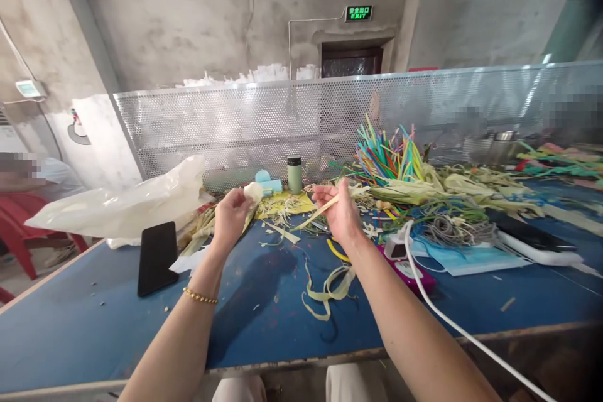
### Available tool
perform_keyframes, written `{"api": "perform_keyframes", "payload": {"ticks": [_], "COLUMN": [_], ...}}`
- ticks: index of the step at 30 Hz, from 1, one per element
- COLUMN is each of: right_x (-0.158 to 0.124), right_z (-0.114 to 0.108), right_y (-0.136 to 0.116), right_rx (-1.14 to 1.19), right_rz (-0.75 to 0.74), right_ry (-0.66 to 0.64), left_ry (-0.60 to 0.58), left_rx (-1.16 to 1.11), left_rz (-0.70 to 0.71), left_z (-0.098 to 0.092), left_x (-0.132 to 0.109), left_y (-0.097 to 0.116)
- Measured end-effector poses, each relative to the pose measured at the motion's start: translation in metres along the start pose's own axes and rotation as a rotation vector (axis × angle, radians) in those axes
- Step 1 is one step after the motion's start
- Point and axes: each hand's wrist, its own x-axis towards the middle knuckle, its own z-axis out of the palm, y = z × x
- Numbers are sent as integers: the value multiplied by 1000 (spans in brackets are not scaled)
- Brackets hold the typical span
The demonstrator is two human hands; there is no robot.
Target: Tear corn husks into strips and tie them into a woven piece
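Observation:
My left hand is closed, its fingertips pinching a pale cream piece that looks like dried corn husk. To its right, my right hand holds a narrow husk strip, which slants down to the left across the fingers. Its fingers point left and the thumb points up; how the strip is gripped is partly hidden. Between and beyond the hands lie husk scraps on a yellow sheet. A curled husk strip rests on the blue table below my right hand.
A green bottle stands behind the hands, before a perforated metal screen. Left are a black phone and plastic bag. Coloured pipe cleaners, wire coils, a face mask and a white cable lie right.

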Motion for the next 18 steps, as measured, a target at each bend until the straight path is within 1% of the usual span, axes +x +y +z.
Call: {"api": "perform_keyframes", "payload": {"ticks": [2, 5, 6, 8, 10, 11, 12, 13, 14, 15, 17, 18], "right_x": [0, -3, -3, -5, -5, -6, -6, -8, -9, -11, -17, -21], "right_z": [-2, 0, 1, 3, 4, 5, 5, 6, 6, 7, 9, 12], "right_y": [-2, -3, -2, 1, 5, 6, 8, 9, 10, 11, 12, 13], "right_rx": [-51, -128, -163, -256, -352, -396, -439, -485, -548, -638, -893, -1038], "right_rz": [-42, -53, -55, -69, -71, -60, -42, -29, -33, -70, -226, -314], "right_ry": [32, 29, 24, -1, -51, -82, -110, -135, -161, -187, -256, -297], "left_ry": [28, 35, 15, -62, -129, -127, -98, -59, -43, -64, -195, -258], "left_rx": [223, 508, 595, 737, 819, 822, 790, 724, 614, 477, 252, 195], "left_rz": [92, 126, 118, 79, 32, 21, 27, 51, 78, 112, 184, 191], "left_z": [-2, -6, -8, -11, -12, -10, -6, 0, 8, 17, 36, 45], "left_x": [0, 1, 1, 1, -1, -3, -5, -8, -12, -18, -30, -37], "left_y": [-4, -18, -24, -35, -39, -36, -31, -22, -11, 2, 28, 39]}}
